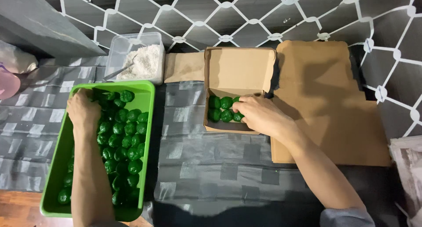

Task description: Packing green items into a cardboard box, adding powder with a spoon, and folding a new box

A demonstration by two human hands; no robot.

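Glossy green balls [225, 109] sit under right hand [259, 115] in cardboard box [239, 71].

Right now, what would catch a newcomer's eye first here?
The bright green tub at left, full of glossy green wrapped balls, with the left hand reaching in. At centre, the right hand sets balls into a small cardboard box, beside flat cardboard sheets.

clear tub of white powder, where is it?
Head view, upper left: the clear tub sits just behind the green bin, left of the open cardboard box.
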